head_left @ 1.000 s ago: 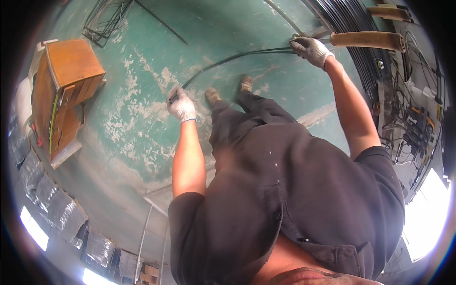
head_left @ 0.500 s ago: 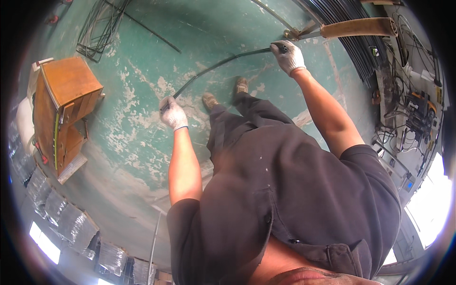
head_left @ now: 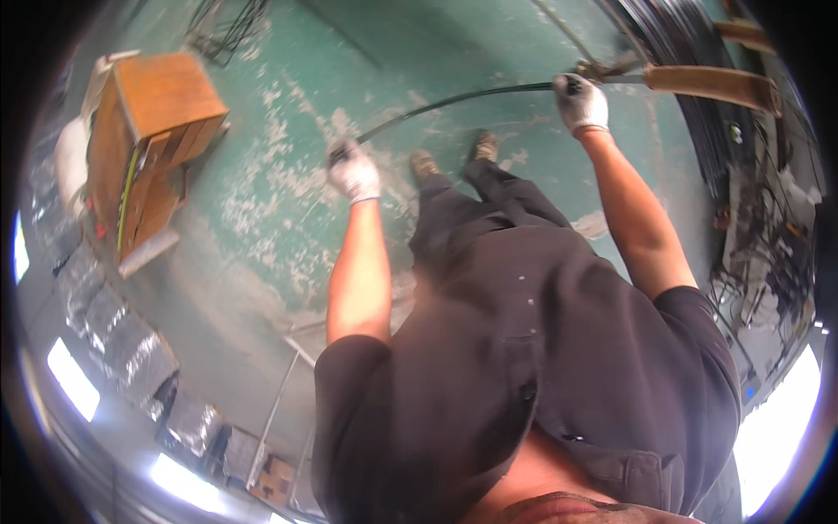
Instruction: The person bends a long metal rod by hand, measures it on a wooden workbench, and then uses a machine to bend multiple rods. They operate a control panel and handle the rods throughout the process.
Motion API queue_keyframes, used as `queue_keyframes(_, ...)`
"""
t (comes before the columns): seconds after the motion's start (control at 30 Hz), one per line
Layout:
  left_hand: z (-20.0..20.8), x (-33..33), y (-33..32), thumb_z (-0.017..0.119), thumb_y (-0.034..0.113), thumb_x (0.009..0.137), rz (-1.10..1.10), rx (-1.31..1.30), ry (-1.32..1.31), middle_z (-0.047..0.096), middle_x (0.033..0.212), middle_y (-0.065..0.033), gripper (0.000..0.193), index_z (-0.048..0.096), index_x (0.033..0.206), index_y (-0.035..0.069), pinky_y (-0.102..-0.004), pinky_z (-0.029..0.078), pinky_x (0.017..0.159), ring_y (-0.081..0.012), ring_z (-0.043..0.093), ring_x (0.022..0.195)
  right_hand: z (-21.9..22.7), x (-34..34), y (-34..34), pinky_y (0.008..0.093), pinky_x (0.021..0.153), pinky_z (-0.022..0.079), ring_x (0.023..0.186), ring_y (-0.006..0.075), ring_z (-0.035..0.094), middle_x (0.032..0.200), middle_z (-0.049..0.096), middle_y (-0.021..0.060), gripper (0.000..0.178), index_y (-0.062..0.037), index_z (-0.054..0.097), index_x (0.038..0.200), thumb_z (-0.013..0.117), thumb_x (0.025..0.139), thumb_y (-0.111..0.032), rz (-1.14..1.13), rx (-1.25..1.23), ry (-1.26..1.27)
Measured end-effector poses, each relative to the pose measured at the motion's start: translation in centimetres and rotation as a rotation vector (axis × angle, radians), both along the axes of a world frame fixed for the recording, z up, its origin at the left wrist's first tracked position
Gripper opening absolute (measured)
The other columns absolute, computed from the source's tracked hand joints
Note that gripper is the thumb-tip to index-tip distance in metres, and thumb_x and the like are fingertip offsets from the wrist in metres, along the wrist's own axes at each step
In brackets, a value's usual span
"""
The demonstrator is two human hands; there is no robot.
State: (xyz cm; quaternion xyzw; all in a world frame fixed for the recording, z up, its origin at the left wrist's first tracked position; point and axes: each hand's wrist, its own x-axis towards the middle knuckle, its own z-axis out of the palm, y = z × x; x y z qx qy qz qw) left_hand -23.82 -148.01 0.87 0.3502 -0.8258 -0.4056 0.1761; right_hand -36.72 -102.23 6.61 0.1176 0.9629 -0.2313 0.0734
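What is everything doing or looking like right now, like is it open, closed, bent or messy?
Rods: bent in a curve
Left hand: gloved, closed on the rods
Right hand: gloved, closed on the rods
Shoes: on the floor, a little apart
Floor: green paint, worn off in patches
Cabinet: open space showing; too blurry to tell about doors
Bars: stacked side by side

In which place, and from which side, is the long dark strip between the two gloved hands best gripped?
The strip is probably best gripped at two widely spaced places, from the body's side, as the left hand and right hand hold it. It is long, thin and bowed between them, so one grip alone would likely let it swing.
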Motion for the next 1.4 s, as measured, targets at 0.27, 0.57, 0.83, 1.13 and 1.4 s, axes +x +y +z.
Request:
queue_keyframes(0.27,2.0,-0.7,1.1,0.078,0.012,0.101,0.147,0.168,-0.037,0.08,0.102,-0.008,0.011,0.076,0.107,0.003,-0.0367,0.06,0.087,-0.0201,0.075,0.093,-1.1,-0.7,0.1,0.0547,0.094,0.058,0.106,0.0458,0.074,0.109,0.079,0.0198,0.051,-0.0122,0.079,0.106,0.046,0.108,-0.05,0.123,0.236,-0.045)
queue_keyframes(0.57,1.0,-0.2,0.9,0.075,0.028,0.101,0.107,0.161,0.003,0.082,0.103,-0.0171,0.031,0.077,0.101,-0.003,-0.0421,0.06,0.086,-0.031,0.079,0.096,-2.1,-1.0,0.6,0.0545,0.089,0.06,0.096,0.0465,0.075,0.098,0.079,0.0211,0.052,-0.0091,0.079,0.098,0.046,0.109,-0.048,0.196,0.231,0.067)
queue_keyframes(0.83,1.3,-0.5,1.5,0.076,0.023,0.101,0.127,0.149,0.002,0.082,0.102,-0.0139,0.024,0.077,0.104,-0.001,-0.0403,0.06,0.087,-0.027,0.078,0.096,-1.1,-1.0,0.0,0.0539,0.089,0.06,0.097,0.0454,0.075,0.1,0.079,0.0212,0.052,-0.0093,0.079,0.1,0.046,0.11,-0.048,0.187,0.21,0.04)
queue_keyframes(1.13,2.1,-1.0,1.6,0.076,0.014,0.101,0.099,0.137,-0.025,0.081,0.1,-0.0099,0.012,0.079,0.107,0.004,-0.0384,0.06,0.086,-0.0226,0.077,0.093,-1.6,-1.0,-0.1,0.0535,0.095,0.058,0.104,0.0456,0.074,0.104,0.079,0.0207,0.045,-0.0125,0.079,0.108,0.058,0.108,-0.052,0.088,0.098,0.021)
queue_keyframes(1.4,1.9,-1.6,0.9,0.078,0.023,0.1,0.097,0.077,-0.046,0.083,0.104,-0.016,0.024,0.08,0.104,-0.001,-0.0424,0.061,0.085,-0.0302,0.08,0.095,-2.4,-1.2,-0.7,0.056,0.089,0.06,0.096,0.0483,0.075,0.095,0.078,0.0256,0.049,-0.0121,0.078,0.105,0.055,0.107,-0.055,0.072,0.077,0.067)
